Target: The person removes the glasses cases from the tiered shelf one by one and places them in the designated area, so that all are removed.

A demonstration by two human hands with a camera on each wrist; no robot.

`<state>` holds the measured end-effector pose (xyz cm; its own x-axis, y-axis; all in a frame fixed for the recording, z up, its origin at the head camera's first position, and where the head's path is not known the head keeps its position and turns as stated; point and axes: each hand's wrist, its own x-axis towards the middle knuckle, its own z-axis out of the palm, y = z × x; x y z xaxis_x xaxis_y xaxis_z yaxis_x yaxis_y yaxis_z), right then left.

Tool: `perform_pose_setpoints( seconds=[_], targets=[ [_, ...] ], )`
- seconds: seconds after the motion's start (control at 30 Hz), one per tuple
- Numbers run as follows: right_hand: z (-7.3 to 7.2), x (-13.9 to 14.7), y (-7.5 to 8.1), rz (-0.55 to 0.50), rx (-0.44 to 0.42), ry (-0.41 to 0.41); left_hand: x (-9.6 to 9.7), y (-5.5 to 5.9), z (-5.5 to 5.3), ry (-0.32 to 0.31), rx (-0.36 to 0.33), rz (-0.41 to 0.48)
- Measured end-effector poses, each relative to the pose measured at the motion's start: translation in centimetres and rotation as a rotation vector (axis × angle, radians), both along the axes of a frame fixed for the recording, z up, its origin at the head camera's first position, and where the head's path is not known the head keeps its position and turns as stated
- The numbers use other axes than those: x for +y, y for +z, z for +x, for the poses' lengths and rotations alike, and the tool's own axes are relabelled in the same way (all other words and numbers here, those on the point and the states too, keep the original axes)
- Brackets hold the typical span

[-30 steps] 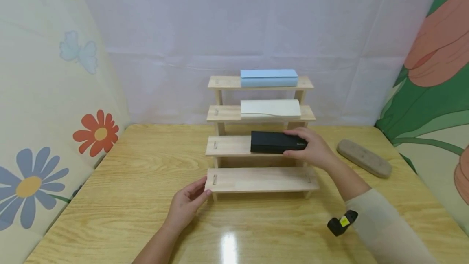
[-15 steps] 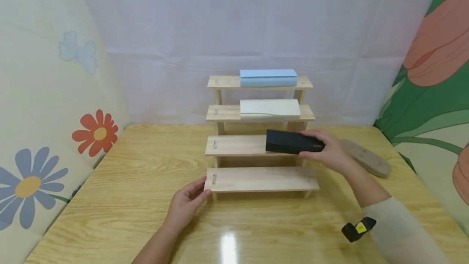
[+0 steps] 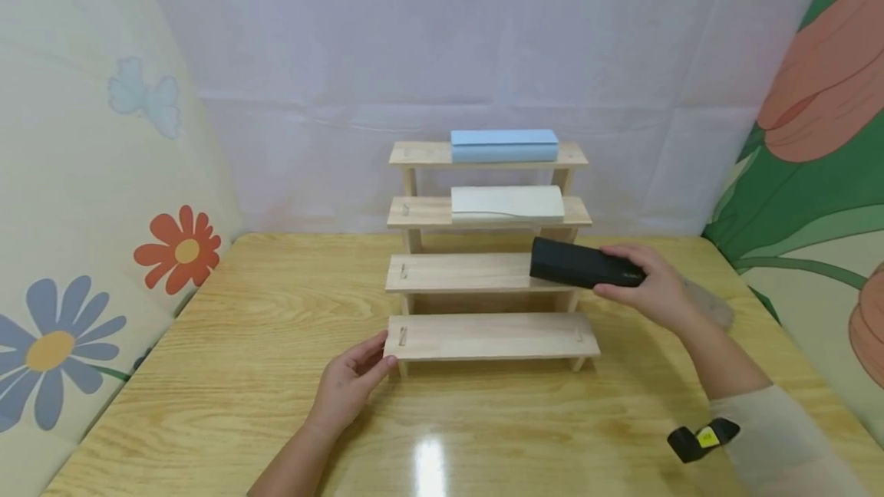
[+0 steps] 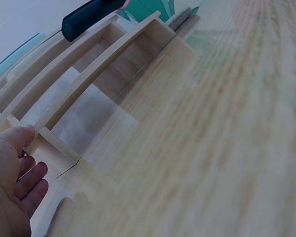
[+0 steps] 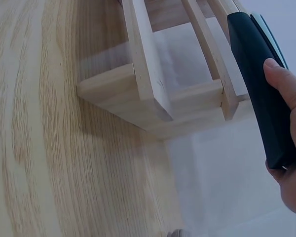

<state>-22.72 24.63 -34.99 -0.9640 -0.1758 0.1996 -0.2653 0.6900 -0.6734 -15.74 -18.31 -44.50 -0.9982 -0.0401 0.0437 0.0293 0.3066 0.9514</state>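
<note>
My right hand (image 3: 652, 288) grips a long black glasses case (image 3: 576, 263) by its right end. The case slants down to the right, and its left end overlaps the second step from the bottom of a pale wooden tiered stand (image 3: 483, 337). In the right wrist view the thumb lies along the black case (image 5: 261, 89). My left hand (image 3: 348, 386) holds the left end of the stand's lowest step, with its thumb at the front corner. A light blue glasses case (image 3: 504, 146) lies on the top step, and a white one (image 3: 507, 204) on the step below.
A grey-brown case (image 3: 714, 305) lies on the wood-grain table (image 3: 276, 313) right of the stand, partly hidden by my right hand. A white cloth (image 3: 345, 37) hangs behind. Flower-printed panels (image 3: 69, 175) border both sides.
The right hand has lifted the black glasses case off its step and carried it rightward, tilting it. It now partly covers the grey-brown case. The left hand has stayed on the stand.
</note>
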Motion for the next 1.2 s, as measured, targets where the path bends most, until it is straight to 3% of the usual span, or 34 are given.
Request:
perform_pose_setpoints(
  seconds=[0.6,1.2],
  targets=[
    [1.6,4.1,-0.2,0.006,0.025,-0.129,0.0,0.0,-0.1,0.003,-0.007,0.005],
    [3.2,7.5,-2.4,0.016,0.016,-0.236,0.0,0.1,0.0,-0.005,-0.004,-0.003]
  ],
)
